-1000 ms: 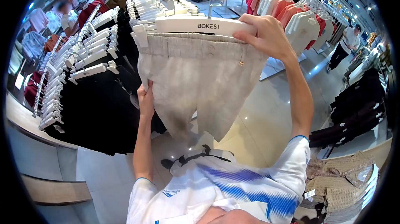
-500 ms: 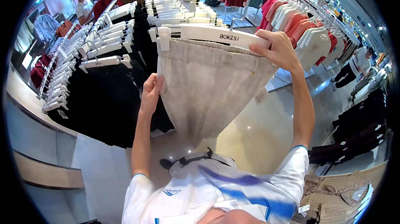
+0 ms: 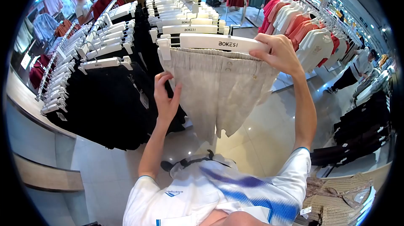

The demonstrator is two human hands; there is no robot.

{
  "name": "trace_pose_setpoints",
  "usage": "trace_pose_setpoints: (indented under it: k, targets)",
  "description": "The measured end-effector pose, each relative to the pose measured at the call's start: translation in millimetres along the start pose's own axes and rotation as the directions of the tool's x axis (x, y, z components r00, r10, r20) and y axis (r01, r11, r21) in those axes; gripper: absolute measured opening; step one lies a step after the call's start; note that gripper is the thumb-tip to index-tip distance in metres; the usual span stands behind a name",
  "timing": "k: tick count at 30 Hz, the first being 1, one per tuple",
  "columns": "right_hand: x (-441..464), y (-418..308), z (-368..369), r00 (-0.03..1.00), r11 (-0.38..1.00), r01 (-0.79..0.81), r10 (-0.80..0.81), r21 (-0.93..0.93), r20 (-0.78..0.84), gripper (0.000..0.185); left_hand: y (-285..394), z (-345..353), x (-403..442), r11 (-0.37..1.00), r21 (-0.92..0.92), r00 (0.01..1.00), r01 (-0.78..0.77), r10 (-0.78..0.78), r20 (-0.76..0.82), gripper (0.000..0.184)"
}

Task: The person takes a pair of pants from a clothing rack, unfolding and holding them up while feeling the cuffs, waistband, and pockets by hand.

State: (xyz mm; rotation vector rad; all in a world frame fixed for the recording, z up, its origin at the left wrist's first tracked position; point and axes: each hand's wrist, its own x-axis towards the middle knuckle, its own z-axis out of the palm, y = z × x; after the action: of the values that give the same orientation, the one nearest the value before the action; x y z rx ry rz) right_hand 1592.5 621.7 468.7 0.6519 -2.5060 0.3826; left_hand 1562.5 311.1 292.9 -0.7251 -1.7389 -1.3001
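Light beige shorts (image 3: 219, 83) with an elastic waistband hang in front of me from a white clip hanger (image 3: 202, 42) marked BOKESI. My right hand (image 3: 280, 55) is closed around the hanger's right end, thumb in front at the waistband. At the left edge of the shorts is my left hand (image 3: 166, 99), thumb and fingers apart; whether its fingertips touch the cloth I cannot tell. The two legs of the shorts hang separated at the bottom.
Black garments (image 3: 105, 104) on white hangers fill the rack at left, with more white hangers (image 3: 185, 11) behind the shorts. Red and white tops (image 3: 311, 41) hang at the right. Dark folded clothes (image 3: 357, 133) and a person (image 3: 357, 66) are farther right. Another person (image 3: 83, 9) stands back left.
My left hand has loosened from the side of the shorts, its fingers now spread. The shorts' lower part has swung up and the legs have parted. The hanger has dropped slightly in view.
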Motion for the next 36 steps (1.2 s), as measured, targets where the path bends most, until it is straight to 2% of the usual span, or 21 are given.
trace_pose_setpoints:
  k: [3, 4, 5, 6, 8, 10, 12, 13, 14, 15, 16, 18, 20, 22, 23, 24, 30, 32, 33, 35, 36]
  targets:
    - [0, 1, -1, 1.0, 1.0, 0.001, -0.001, -0.026, -0.001, 0.031, 1, 8, 4, 0.99, -0.128, 0.996, 0.065, -0.072, -0.046, 0.031]
    - [-2, 2, 0, 1.0, 0.999, 0.006, -0.006, -0.041, 0.002, 0.03, -7, 2, 2, 0.928, -0.249, 0.959, 0.276, -0.247, 0.142, 0.028]
    - [-3, 3, 0, 1.0, 0.999, -0.005, 0.005, -0.047, 0.0, 0.03, -11, -3, 0, 0.812, -0.319, 0.858, 0.489, -0.38, 0.346, 0.025]
    - [-4, 2, 1, 1.0, 0.998, -0.01, 0.01, -0.065, -0.006, 0.032, -9, -6, 2, 0.81, -0.323, 0.856, 0.49, -0.376, 0.355, 0.025]
    - [-7, 1, 1, 0.999, 0.995, -0.028, 0.026, -0.091, -0.02, 0.034, -2, -11, 11, 0.714, -0.216, 0.664, 0.666, -0.435, 0.608, 0.023]
    - [-12, -3, 1, 1.0, 0.998, -0.021, 0.02, -0.06, -0.021, 0.035, -13, -20, 9, 0.634, -0.191, 0.508, 0.75, -0.365, 0.78, 0.025]
    - [-14, -7, 2, 0.999, 0.998, 0.002, -0.005, -0.068, -0.039, 0.034, -31, -27, 14, 0.713, 0.061, 0.29, 0.699, -0.36, 0.887, 0.042]
    - [-14, -10, 4, 0.999, 0.998, 0.026, -0.028, -0.061, -0.032, 0.033, -25, -22, 27, 0.715, 0.059, 0.285, 0.697, -0.352, 0.892, 0.042]
    - [-14, -13, 5, 0.998, 0.997, 0.05, -0.051, -0.054, -0.027, 0.033, -19, -17, 48, 0.807, 0.418, -0.019, 0.417, -0.452, 0.892, 0.052]
    - [-15, -13, 10, 0.992, 0.994, 0.106, -0.107, -0.026, -0.063, 0.032, -15, -13, 59, 0.779, 0.627, -0.259, 0.004, -0.604, 0.753, 0.062]
    - [-16, -16, 12, 0.993, 0.995, 0.097, -0.099, -0.032, -0.065, 0.032, -17, -14, 55, 0.785, 0.619, -0.261, -0.001, -0.598, 0.758, 0.062]
    - [-18, -20, 12, 0.994, 0.995, 0.104, -0.104, 0.004, -0.038, 0.033, -24, -17, 45, 0.914, 0.343, 0.134, 0.215, -0.375, 0.917, 0.074]
    - [-20, -21, 12, 0.993, 0.995, 0.098, -0.098, -0.004, -0.061, 0.033, -28, -6, 46, 0.717, 0.644, -0.135, 0.266, -0.634, 0.761, 0.082]
    - [-23, -25, 10, 0.995, 0.996, 0.087, -0.086, 0.019, -0.045, 0.032, -24, 1, 40, 0.814, 0.446, -0.159, 0.373, -0.418, 0.894, 0.09]
    - [-26, -25, 11, 0.992, 0.993, 0.114, -0.114, 0.002, -0.059, 0.031, -23, 2, 43, 0.845, 0.463, -0.252, 0.267, -0.403, 0.88, 0.095]
    - [-27, -26, 12, 0.992, 0.994, 0.11, -0.11, -0.002, -0.061, 0.031, -24, 4, 42, 0.848, 0.459, -0.253, 0.263, -0.399, 0.882, 0.095]
    - [-34, -23, 12, 0.993, 0.996, 0.094, -0.094, -0.004, -0.076, 0.029, -49, -6, 19, 0.842, 0.479, -0.173, 0.248, -0.448, 0.877, 0.084]
    - [-36, -22, 11, 0.992, 0.996, 0.089, -0.089, -0.004, -0.084, 0.029, -43, -11, 20, 0.816, 0.474, -0.036, 0.33, -0.491, 0.871, 0.065]
    - [-37, -21, 11, 0.993, 0.996, 0.086, -0.086, -0.005, -0.084, 0.029, -35, -11, 23, 0.817, 0.473, -0.039, 0.329, -0.489, 0.872, 0.065]
    - [-37, -18, 10, 0.991, 0.996, 0.089, -0.089, 0.0, -0.103, 0.029, -19, -12, 30, 0.924, 0.356, 0.128, 0.139, -0.373, 0.919, 0.054]
    - [-37, -17, 9, 0.991, 0.996, 0.088, -0.088, -0.003, -0.104, 0.029, -17, -11, 30, 0.926, 0.352, 0.128, 0.138, -0.369, 0.92, 0.054]
